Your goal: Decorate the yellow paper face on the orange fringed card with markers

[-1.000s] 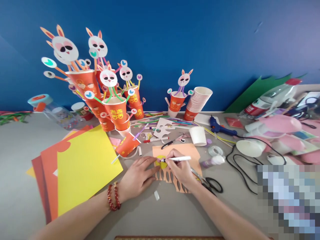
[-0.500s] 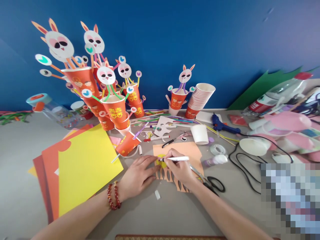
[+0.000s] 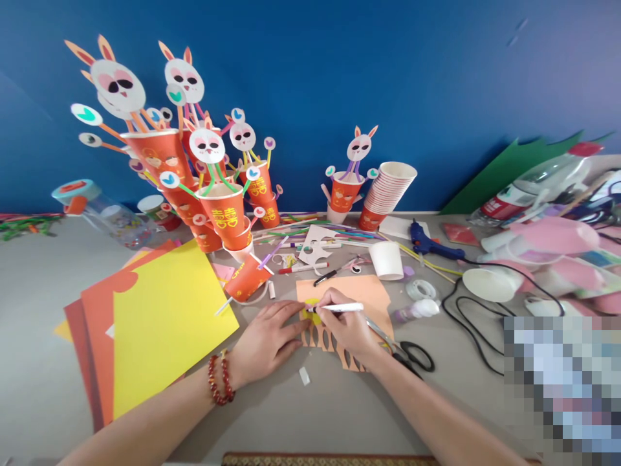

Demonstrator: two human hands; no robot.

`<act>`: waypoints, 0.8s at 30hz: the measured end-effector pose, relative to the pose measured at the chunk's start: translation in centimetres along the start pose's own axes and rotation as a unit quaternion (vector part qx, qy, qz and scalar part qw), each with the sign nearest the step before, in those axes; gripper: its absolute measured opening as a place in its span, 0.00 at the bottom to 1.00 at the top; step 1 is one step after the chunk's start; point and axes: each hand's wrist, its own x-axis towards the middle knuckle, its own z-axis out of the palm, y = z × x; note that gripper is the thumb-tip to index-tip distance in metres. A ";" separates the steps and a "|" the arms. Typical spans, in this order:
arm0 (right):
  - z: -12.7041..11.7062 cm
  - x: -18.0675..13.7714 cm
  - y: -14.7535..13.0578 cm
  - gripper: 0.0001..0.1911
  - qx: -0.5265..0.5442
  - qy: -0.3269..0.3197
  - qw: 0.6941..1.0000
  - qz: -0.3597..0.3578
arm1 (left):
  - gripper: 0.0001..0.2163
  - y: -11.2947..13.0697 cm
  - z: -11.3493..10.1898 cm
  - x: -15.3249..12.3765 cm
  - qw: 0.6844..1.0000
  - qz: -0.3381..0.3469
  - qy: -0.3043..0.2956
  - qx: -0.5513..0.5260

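Note:
My right hand (image 3: 345,330) is closed in a writing grip around a white marker pen (image 3: 348,307). Its tip meets a small round yellow paper piece (image 3: 311,316). My left hand (image 3: 266,338) lies flat with fingers outstretched, their tips at the yellow piece's left edge; a bead bracelet is on that wrist. Under both sits a peach paper sheet (image 3: 369,291) with a row of leaf-shaped holes cut along its near edge. Scissors (image 3: 416,356) with black handles rest just right of my right hand, their blades partly hidden by it. A black pen (image 3: 324,278) lies on the sheet's far edge.
Yellow, orange and red paper sheets (image 3: 174,330) lie at left. Red paper cups with rabbit faces (image 3: 220,210) stand behind. At right are stacked cups (image 3: 391,188), a white cup (image 3: 387,261), a tape roll (image 3: 421,291), a glue bottle (image 3: 418,310) and a corded blue glue gun (image 3: 431,244).
The marker pen's back end has shifted very slightly left in my right hand, its tip staying on the yellow piece. My left hand keeps its place.

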 end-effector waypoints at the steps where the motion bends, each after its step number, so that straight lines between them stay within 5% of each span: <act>1: 0.0 0.0 0.0 0.09 -0.002 0.000 1.000 -0.001 | 0.19 0.0 0.0 0.0 1.000 0.000 -0.001 0.000; 24: 0.0 0.1 0.3 0.10 0.000 -0.003 1.000 -0.004 | 0.18 0.1 0.0 0.0 1.000 0.005 0.016 -0.004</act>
